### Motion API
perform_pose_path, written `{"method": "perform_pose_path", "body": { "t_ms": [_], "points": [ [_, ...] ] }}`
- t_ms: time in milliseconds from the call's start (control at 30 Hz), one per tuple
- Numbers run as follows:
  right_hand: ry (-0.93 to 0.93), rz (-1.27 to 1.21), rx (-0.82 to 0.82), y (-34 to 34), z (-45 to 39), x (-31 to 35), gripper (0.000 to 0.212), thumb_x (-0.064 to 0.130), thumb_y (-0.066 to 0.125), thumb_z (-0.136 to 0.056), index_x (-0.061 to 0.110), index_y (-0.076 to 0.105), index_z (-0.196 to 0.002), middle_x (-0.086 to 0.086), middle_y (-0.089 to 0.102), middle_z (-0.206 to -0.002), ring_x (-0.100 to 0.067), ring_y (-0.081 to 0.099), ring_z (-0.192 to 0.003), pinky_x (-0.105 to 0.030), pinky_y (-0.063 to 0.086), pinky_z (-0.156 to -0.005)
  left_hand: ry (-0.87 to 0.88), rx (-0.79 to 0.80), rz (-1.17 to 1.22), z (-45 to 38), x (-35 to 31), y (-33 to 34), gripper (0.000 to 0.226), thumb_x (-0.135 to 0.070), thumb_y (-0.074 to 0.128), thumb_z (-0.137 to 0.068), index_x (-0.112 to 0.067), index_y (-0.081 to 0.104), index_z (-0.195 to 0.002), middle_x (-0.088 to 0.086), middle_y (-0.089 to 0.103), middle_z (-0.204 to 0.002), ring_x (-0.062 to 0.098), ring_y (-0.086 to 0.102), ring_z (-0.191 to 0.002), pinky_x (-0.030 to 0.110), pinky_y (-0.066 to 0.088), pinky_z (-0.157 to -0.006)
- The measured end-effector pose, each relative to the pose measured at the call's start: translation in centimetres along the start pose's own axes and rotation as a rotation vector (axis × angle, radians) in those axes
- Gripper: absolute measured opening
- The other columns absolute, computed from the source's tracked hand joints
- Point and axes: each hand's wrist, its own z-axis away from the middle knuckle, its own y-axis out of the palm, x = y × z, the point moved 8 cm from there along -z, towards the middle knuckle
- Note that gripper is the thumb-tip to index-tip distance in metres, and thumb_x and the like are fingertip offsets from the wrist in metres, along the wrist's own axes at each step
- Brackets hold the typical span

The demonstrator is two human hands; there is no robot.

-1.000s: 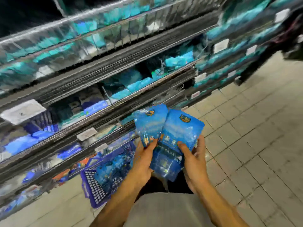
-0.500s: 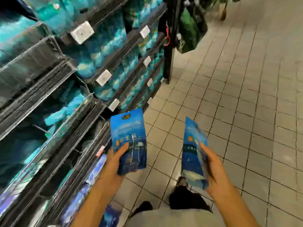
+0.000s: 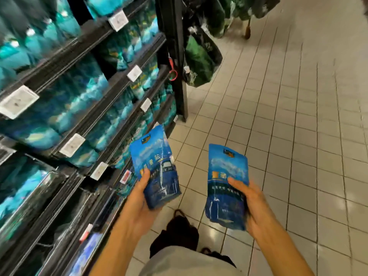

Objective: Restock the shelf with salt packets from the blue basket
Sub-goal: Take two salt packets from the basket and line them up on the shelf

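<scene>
Shelf [image 3: 111,92] unit, to the left of both hands: dark metal tiers, front rails ribbed, white price tags [image 3: 19,101] clipped along the edges. Tiers hold rows of teal and blue soft pouches [image 3: 65,102], packed tight; detail blurred. Lower tiers nearest the left hand look partly empty behind clear front guards.

Left hand [image 3: 142,204] grips one salt packet [image 3: 156,168] at its lower half, thumb across the front, packet upright and tilted slightly toward the shelf, just off the rail. Right hand [image 3: 252,206] holds a second salt packet [image 3: 226,186], thumb on the front, fingers behind. The two packets are apart, with bare floor between them.

Packets: glossy blue plastic pouches, flat, rectangular, small dark logo at top, yellow and white print mid-face, darker blue lower half, creased.

Floor [image 3: 288,116]: pale square tiles, shiny. Blue basket not in view.
</scene>
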Motion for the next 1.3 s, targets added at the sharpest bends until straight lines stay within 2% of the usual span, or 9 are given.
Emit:
{"method": "perform_pose_path", "body": {
  "t_ms": [200, 300, 433, 533, 600, 733, 900, 1033, 1300],
  "points": [
    [-0.153, 0.132, -0.021, 3.7, -8.2, 8.1, 0.046, 0.022, 0.087, -0.064, 0.016, 0.072, -0.108, -0.018, 0.076, -0.106, -0.039, 0.075, -0.089, -0.044, 0.061, -0.064, 0.283, -0.081, -0.176, -8.6, -8.1, 5.0, 0.056, -0.023, 0.077, -0.075, -0.017, 0.064, -0.129, 0.012, 0.075, -0.117, 0.029, 0.076, -0.095, 0.040, 0.062, -0.066],
    [-0.216, 0.202, -0.030, 6.5, -12.4, 12.1, 0.057, 0.024, 0.088, -0.063, 0.014, 0.066, -0.115, -0.017, 0.076, -0.107, -0.038, 0.075, -0.091, -0.044, 0.061, -0.065, 0.339, -0.108, -0.288, -12.6, -12.8, 7.3, 0.063, -0.027, 0.082, -0.064, -0.014, 0.065, -0.124, 0.012, 0.076, -0.115, 0.030, 0.076, -0.092, 0.038, 0.063, -0.062],
    [-0.284, 0.240, -0.013, 10.7, -17.3, 17.2, 0.042, 0.024, 0.087, -0.063, 0.022, 0.072, -0.102, -0.014, 0.077, -0.102, -0.036, 0.076, -0.087, -0.042, 0.061, -0.062, 0.373, -0.075, -0.325, -16.6, -18.8, 10.9, 0.069, -0.034, 0.085, -0.059, -0.021, 0.065, -0.124, 0.007, 0.077, -0.112, 0.031, 0.076, -0.095, 0.038, 0.063, -0.064],
    [-0.332, 0.275, 0.040, 14.2, -21.3, 20.9, 0.033, 0.027, 0.087, -0.062, 0.033, 0.075, -0.092, -0.008, 0.079, -0.100, -0.029, 0.077, -0.085, -0.036, 0.061, -0.060, 0.417, -0.099, -0.362, -19.3, -23.2, 13.0, 0.056, -0.035, 0.085, -0.059, -0.024, 0.072, -0.113, 0.006, 0.079, -0.106, 0.028, 0.077, -0.088, 0.036, 0.062, -0.061],
    [-0.358, 0.284, 0.071, 16.2, -23.7, 23.0, 0.041, 0.028, 0.088, -0.060, 0.033, 0.073, -0.097, -0.006, 0.079, -0.101, -0.028, 0.077, -0.085, -0.034, 0.061, -0.060, 0.438, -0.107, -0.369, -20.7, -25.5, 14.3, 0.038, -0.035, 0.086, -0.058, -0.029, 0.078, -0.095, 0.005, 0.080, -0.102, 0.026, 0.078, -0.085, 0.034, 0.062, -0.060],
    [-0.387, 0.325, 0.176, 20.7, -29.4, 27.6, 0.056, 0.029, 0.089, -0.059, 0.027, 0.068, -0.110, -0.007, 0.078, -0.106, -0.029, 0.077, -0.090, -0.034, 0.061, -0.062, 0.489, -0.129, -0.323, -23.6, -29.9, 16.9, 0.028, -0.028, 0.084, -0.064, -0.034, 0.079, -0.091, 0.005, 0.080, -0.103, 0.027, 0.078, -0.088, 0.036, 0.063, -0.062],
    [-0.404, 0.372, 0.371, 27.2, -37.3, 33.1, 0.052, 0.025, 0.088, -0.063, 0.031, 0.069, -0.110, -0.008, 0.077, -0.108, -0.031, 0.076, -0.091, -0.037, 0.062, -0.063, 0.657, -0.183, -0.286, -26.0, -35.6, 20.4, 0.041, -0.030, 0.083, -0.061, -0.029, 0.079, -0.101, 0.001, 0.079, -0.109, 0.021, 0.076, -0.096, 0.030, 0.062, -0.066],
    [-0.422, 0.416, 0.572, 33.9, -42.3, 37.6, 0.050, 0.023, 0.085, -0.065, 0.034, 0.070, -0.111, -0.008, 0.077, -0.111, -0.033, 0.076, -0.093, -0.041, 0.062, -0.067, 0.786, -0.317, -0.284, -27.2, -39.9, 22.4, 0.038, -0.033, 0.082, -0.061, -0.037, 0.078, -0.099, -0.004, 0.079, -0.109, 0.016, 0.076, -0.098, 0.033, 0.064, -0.069],
    [-0.445, 0.438, 0.995, 50.2, -44.2, 42.7, 0.055, 0.018, 0.087, -0.061, 0.024, 0.071, -0.113, -0.012, 0.076, -0.113, -0.033, 0.076, -0.095, -0.038, 0.061, -0.069, 1.017, -0.530, -0.229, -24.4, -48.9, 24.2, 0.041, -0.037, 0.086, -0.063, -0.035, 0.077, -0.103, 0.000, 0.077, -0.114, 0.025, 0.076, -0.100, 0.037, 0.063, -0.069]
  ]
}}
